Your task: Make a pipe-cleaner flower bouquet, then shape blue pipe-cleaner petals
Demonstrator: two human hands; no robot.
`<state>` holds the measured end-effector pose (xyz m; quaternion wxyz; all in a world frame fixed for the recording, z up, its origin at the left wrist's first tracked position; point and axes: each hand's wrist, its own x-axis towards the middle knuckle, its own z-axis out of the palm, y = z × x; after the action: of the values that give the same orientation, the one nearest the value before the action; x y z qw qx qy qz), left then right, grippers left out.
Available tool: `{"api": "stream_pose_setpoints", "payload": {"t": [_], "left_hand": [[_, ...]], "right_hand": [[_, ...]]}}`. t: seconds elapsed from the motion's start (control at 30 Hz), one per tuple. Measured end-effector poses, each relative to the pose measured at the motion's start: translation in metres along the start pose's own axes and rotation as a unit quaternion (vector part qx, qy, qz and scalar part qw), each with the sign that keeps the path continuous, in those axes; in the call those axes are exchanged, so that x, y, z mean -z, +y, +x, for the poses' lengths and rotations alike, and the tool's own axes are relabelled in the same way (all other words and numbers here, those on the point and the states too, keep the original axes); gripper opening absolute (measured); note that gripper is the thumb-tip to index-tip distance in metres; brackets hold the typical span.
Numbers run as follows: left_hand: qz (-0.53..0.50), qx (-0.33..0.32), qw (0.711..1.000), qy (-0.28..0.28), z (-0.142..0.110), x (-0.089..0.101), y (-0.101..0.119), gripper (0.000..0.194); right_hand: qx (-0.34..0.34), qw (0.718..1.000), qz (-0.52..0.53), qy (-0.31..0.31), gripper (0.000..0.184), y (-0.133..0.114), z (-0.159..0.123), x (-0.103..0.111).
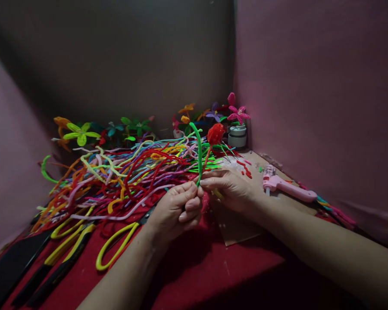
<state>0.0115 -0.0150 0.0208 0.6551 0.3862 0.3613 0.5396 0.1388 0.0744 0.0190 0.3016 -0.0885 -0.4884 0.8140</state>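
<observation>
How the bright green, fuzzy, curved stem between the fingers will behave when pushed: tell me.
The green stem probably bends but holds its shape, since it rises in a gentle arch. It is likely light, being slender. Its fuzzy surface suggests little slipping.

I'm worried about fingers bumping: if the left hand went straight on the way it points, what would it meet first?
Probably the right hand, just ahead of the left hand near the lower end of the green pipe cleaner; the depth between them is unclear.
</observation>
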Motion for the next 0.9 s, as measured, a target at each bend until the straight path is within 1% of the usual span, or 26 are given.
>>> {"api": "stream_pose_setpoints", "payload": {"t": [0.07,0.13,0.2,0.27,0.33,0.37,0.4,0.43,0.53,0.6,0.67,0.73,0.8,0.9], "left_hand": [[0.079,-0.024,0.995,0.056,0.0,-0.005,0.001,0.018],[0.192,-0.067,0.972,0.12,0.002,-0.009,-0.001,0.021],[0.295,-0.118,0.932,0.173,0.003,-0.012,-0.004,0.021],[0.377,-0.162,0.886,0.215,0.004,-0.012,-0.008,0.016],[0.446,-0.194,0.838,0.247,0.004,-0.01,-0.012,0.01],[0.47,-0.205,0.819,0.257,0.004,-0.009,-0.013,0.009],[0.485,-0.212,0.807,0.263,0.003,-0.008,-0.014,0.009],[0.489,-0.214,0.803,0.264,0.003,-0.007,-0.015,0.009],[0.474,-0.211,0.811,0.269,0.003,-0.005,-0.014,0.01],[0.471,-0.215,0.811,0.272,0.003,-0.005,-0.013,0.01],[0.469,-0.234,0.808,0.267,0.004,-0.004,-0.013,0.009],[0.462,-0.246,0.811,0.262,0.004,-0.002,-0.012,0.008],[0.44,-0.234,0.827,0.259,0.005,-0.001,-0.01,0.008],[0.379,-0.192,0.871,0.245,0.006,-0.003,-0.007,0.011]], "right_hand": [[0.027,0.999,-0.032,0.001,0.007,0.002,0.001,0.002],[0.039,0.998,-0.055,0.015,0.007,0.004,0.002,0.003],[0.043,0.996,-0.071,0.043,0.006,0.006,0.002,0.005],[0.05,0.993,-0.086,0.067,0.008,0.009,0.002,0.005],[0.058,0.99,-0.106,0.072,0.009,0.01,0.002,0.005],[0.064,0.989,-0.115,0.074,0.009,0.01,0.001,0.004],[0.071,0.987,-0.122,0.074,0.01,0.009,0.001,0.002],[0.074,0.986,-0.129,0.071,0.011,0.009,0.0,0.0],[0.08,0.985,-0.141,0.059,0.012,0.006,-0.002,-0.004],[0.08,0.983,-0.152,0.073,0.011,0.005,-0.002,-0.006],[0.085,0.979,-0.161,0.096,0.011,0.004,-0.002,-0.007],[0.085,0.978,-0.166,0.09,0.013,0.002,-0.003,-0.009],[0.08,0.981,-0.16,0.072,0.01,0.001,-0.004,-0.01],[0.075,0.986,-0.143,0.049,0.009,0.001,-0.006,-0.01]]}}
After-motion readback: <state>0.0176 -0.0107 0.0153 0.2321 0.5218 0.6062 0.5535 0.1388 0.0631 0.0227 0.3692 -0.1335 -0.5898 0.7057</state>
